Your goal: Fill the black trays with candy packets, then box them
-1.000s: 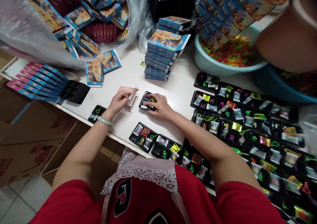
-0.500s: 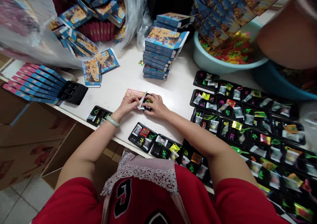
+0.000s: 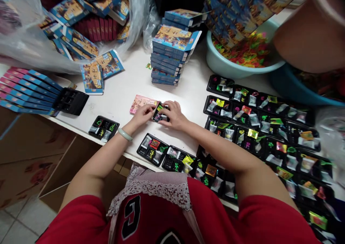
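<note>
On the white table (image 3: 126,89) my left hand (image 3: 143,115) grips the open end of a flat pink box (image 3: 140,102). My right hand (image 3: 173,114) is closed on a small black tray of toy parts (image 3: 160,113), whose left end sits at the box's mouth. The two hands touch around the tray. A pale green bangle (image 3: 125,134) is on my left wrist.
Several filled black trays (image 3: 258,129) cover the right side and the near edge. A stack of blue boxes (image 3: 172,53) stands behind, a basin of coloured pieces (image 3: 242,57) at back right, an empty black tray (image 3: 70,100) and flat boxes (image 3: 29,91) at left. Another person's arm (image 3: 309,31) is top right.
My left hand has brought the pink box over to the black tray. My right hand has pushed the tray's end against the box's open mouth. The view has shifted slightly.
</note>
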`<state>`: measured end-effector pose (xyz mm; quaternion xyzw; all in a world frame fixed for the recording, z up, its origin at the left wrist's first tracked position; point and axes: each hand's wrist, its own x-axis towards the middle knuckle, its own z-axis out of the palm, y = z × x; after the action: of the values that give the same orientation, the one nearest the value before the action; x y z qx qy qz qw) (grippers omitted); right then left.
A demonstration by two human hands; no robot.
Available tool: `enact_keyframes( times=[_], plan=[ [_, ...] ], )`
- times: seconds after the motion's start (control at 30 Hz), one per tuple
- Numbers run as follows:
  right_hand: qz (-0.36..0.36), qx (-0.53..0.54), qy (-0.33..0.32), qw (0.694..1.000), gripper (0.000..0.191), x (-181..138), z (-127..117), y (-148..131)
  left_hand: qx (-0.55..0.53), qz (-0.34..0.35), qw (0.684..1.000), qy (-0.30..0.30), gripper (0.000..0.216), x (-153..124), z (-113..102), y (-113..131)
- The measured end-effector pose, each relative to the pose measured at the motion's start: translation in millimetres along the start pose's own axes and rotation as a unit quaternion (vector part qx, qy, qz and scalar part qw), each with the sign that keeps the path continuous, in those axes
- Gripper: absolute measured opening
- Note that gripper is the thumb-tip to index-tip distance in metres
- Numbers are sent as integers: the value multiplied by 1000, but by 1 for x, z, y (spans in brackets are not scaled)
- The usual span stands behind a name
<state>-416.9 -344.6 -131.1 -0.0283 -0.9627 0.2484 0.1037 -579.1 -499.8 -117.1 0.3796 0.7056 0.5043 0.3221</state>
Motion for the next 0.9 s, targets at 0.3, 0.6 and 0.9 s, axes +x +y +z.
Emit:
enact_keyframes(
  times=[0.3, 0.6, 0.9],
  plan=[
    [16, -65, -18, 998, 29, -19, -3, -7, 58, 22, 998, -28, 20, 9, -1, -3],
    [-119, -52, -60, 990, 30, -21, 8, -28, 62, 17, 997, -30, 16, 7, -2, -1],
    [-194, -91, -94, 972, 33, -20, 6, -30, 40, 4, 999, -26, 17, 7, -2, 1]
  ],
)
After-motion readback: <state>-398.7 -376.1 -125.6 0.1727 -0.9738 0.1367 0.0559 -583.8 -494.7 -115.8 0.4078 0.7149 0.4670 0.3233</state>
